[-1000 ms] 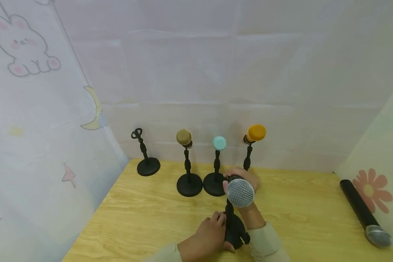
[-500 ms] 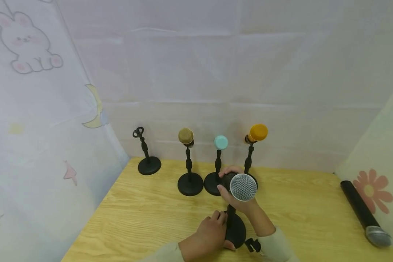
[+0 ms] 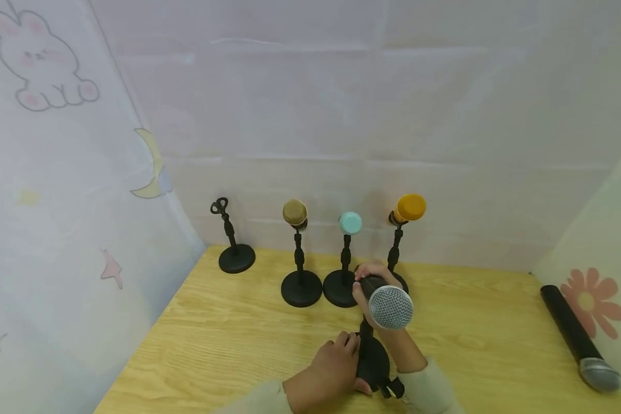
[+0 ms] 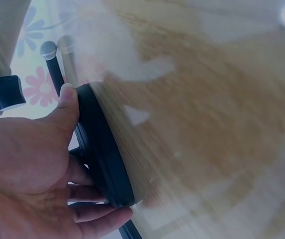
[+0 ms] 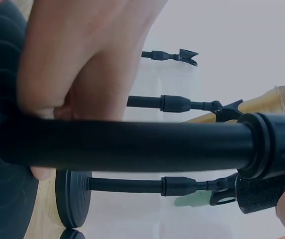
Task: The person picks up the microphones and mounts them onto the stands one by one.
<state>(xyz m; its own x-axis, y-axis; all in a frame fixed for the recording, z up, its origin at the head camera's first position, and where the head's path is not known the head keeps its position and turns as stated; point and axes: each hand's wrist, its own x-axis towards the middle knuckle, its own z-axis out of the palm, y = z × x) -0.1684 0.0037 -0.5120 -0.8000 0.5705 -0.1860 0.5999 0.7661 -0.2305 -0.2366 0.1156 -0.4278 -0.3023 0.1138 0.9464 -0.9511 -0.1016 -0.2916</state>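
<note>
In the head view, my left hand (image 3: 328, 368) holds the round black base of a desktop microphone stand (image 3: 375, 362) near the table's front. The left wrist view shows my thumb at the edge of the base (image 4: 105, 149), the other fingers curled at its far side. My right hand (image 3: 375, 279) grips the black body of a microphone with a silver mesh head (image 3: 391, 307), over the top of this stand. The stand's pole (image 5: 127, 144) crosses the right wrist view, with my left fingers beside its foot. My right palm and the stand's clip are mostly hidden.
Behind stand a gold microphone (image 3: 295, 213), a mint one (image 3: 350, 223) and an orange one (image 3: 411, 207), each on a black stand. A bare stand (image 3: 236, 258) is at the back left. Another black microphone (image 3: 574, 330) lies along the right edge of the wooden table (image 3: 227, 333).
The silver-headed microphone has shifted slightly to the right in my right hand, whose fingers have moved on its body. My left hand stays at the base. The head view has tilted a little.
</note>
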